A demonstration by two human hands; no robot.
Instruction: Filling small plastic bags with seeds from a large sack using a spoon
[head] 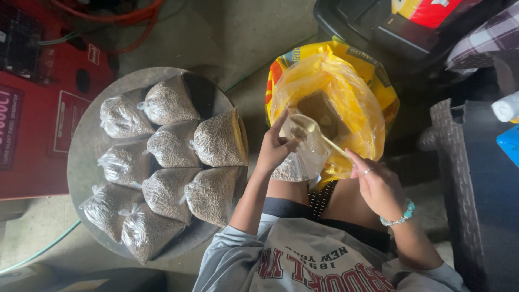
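My left hand holds open a small clear plastic bag; my right hand tips a pale long-handled spoon directly above its mouth.

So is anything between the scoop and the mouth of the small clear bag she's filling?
Nothing visible. The right hand holds the scoop directly over the small clear bag, whose mouth the left hand holds open. The yellow sack sits behind, not between them.

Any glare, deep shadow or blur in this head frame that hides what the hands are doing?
Head view: mostly sharp; the yellow sack glows bright; the right edge is in deep shadow; the left hand, right hand and spoon read clearly.
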